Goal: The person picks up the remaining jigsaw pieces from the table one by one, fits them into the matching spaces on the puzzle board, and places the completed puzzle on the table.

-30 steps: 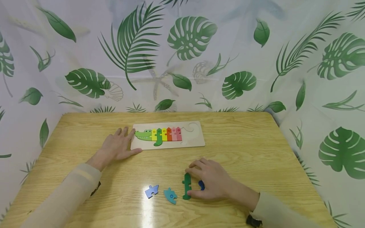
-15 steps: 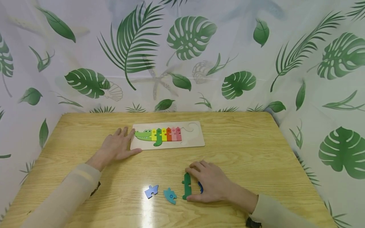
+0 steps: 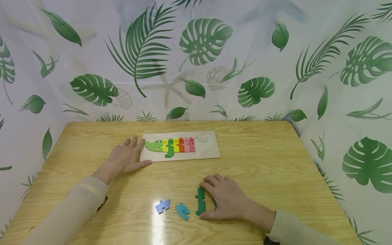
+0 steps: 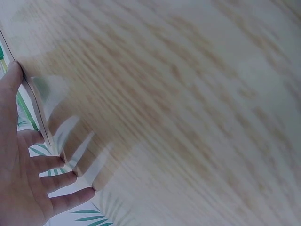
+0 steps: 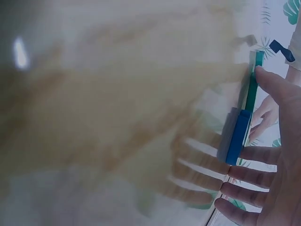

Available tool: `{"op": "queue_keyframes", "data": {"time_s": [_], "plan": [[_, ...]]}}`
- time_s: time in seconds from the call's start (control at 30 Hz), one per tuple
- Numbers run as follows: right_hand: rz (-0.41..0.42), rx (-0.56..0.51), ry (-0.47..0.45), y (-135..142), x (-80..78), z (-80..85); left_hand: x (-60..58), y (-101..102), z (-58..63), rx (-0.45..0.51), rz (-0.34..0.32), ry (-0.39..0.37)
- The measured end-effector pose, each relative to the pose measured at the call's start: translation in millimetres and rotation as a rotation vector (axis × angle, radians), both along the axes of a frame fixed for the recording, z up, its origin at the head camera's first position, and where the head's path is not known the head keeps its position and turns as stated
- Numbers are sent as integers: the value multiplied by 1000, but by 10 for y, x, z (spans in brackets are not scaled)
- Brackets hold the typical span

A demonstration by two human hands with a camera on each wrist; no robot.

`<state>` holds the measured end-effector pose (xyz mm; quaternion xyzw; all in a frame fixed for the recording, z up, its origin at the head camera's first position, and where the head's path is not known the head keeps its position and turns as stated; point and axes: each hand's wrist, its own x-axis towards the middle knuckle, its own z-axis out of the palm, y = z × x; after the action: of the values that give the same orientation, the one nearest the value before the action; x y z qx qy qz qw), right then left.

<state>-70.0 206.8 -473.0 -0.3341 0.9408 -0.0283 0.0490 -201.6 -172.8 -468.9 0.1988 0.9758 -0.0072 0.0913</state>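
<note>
One loose green piece (image 3: 200, 202): lies on the tabletop (image 3: 260, 153), on the near side of the puzzle board (image 3: 209, 149), just where it lay a second ago.
Right hand (image 3: 228, 199): thumb and forefinger curve about that piece, one near each end; whether they grip it cannot be told.
Thumb shift: earlier it overlapped the piece's near end, now it sits right at the tip; the hold is probably being adjusted, with the work at handling rather than placing.
Dark blue piece (image 5: 238, 137): beside the green one, mostly behind the right hand in the head view, where less of it shows than before.
Teal piece (image 3: 180, 208) and lavender piece (image 3: 162, 206): left of the green, apart and untouched.
Board contents: crocodile head (image 3: 154, 145) and six body segments (image 3: 182, 144); nothing added since.
Left hand (image 3: 124, 158): fingers spread wide at the board's left end, unmoved, apparently steadying it.
Backdrop: leaf-print cloth (image 3: 226, 44).
</note>
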Motion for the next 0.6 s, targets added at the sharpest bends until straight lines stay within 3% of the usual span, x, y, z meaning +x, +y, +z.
{"op": "queue_keyframes", "data": {"time_s": [0.6], "plan": [[28,64,-3,-36,-25,90,-6,-4,-15,-3,-3,4]]}}
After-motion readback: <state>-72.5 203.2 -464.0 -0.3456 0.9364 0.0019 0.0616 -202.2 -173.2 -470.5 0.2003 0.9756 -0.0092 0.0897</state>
